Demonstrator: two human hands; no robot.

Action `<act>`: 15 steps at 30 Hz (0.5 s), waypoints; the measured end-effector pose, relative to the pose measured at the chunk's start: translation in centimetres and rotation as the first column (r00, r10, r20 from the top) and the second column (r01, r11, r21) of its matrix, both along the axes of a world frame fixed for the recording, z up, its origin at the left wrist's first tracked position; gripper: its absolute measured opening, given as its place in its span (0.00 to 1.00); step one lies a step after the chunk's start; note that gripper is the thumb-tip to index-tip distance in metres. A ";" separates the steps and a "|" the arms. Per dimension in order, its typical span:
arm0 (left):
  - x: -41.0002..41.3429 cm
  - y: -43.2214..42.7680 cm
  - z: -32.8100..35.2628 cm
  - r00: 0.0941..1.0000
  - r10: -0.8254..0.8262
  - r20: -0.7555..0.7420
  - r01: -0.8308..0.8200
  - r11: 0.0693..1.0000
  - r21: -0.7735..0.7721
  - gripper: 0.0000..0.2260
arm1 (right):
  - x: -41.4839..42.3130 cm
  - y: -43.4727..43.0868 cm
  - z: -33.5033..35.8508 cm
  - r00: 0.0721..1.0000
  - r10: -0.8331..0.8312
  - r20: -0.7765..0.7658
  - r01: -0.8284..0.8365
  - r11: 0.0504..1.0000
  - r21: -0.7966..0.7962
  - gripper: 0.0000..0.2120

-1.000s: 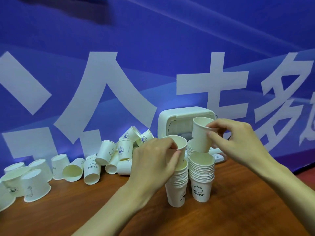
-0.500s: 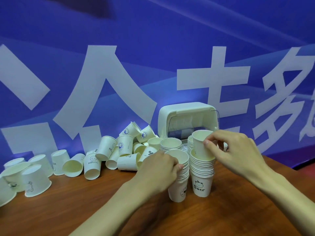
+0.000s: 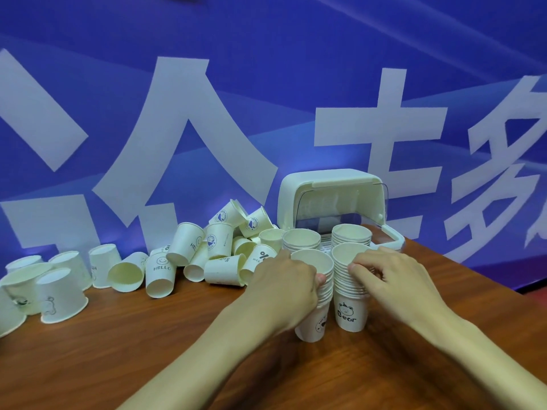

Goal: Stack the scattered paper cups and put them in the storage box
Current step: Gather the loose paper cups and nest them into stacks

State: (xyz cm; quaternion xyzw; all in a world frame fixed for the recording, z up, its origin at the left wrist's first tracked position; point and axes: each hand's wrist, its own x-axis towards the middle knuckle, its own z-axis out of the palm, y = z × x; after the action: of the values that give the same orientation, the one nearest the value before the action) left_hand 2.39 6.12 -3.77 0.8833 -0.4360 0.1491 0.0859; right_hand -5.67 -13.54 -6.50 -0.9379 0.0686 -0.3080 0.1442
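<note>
Two stacks of white paper cups stand side by side on the wooden table (image 3: 148, 350). My left hand (image 3: 284, 288) grips the left stack (image 3: 315, 321) around its upper rims. My right hand (image 3: 390, 279) grips the right stack (image 3: 350, 309), whose bottom cup reads "Bear". Behind them two more stacks (image 3: 301, 241) (image 3: 351, 235) stand at the mouth of the white storage box (image 3: 331, 190), whose clear lid is swung up. Several loose cups (image 3: 219, 247) lie heaped to the left, some upright, some on their sides.
More loose cups (image 3: 62, 294) stand upside down near the table's left edge. A blue banner with large white characters (image 3: 189, 113) rises right behind the table. The table's right edge runs diagonally past the box.
The cup my right hand held above the right stack is now seated in it. Both hands have dropped from the top cups onto the sides of their stacks. The camera has tilted down a little.
</note>
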 end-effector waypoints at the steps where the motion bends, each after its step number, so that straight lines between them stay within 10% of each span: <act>1: 0.0 0.0 0.0 1.000 0.008 0.002 -0.008 1.000 -0.001 0.15 | 0.0 0.1 -0.1 1.000 -0.001 0.007 0.001 1.000 0.007 0.15; 15: -0.6 -0.5 -0.3 0.997 0.077 0.001 -0.076 0.997 -0.014 0.18 | 0.0 0.7 -0.6 0.995 -0.089 0.043 0.087 0.995 0.047 0.14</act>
State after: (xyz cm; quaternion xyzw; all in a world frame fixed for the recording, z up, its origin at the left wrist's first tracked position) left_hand 1.77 5.64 -4.06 0.8986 -0.4010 0.1562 0.0858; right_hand -5.62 -12.88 -7.11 -0.9232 0.1136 -0.3336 0.1532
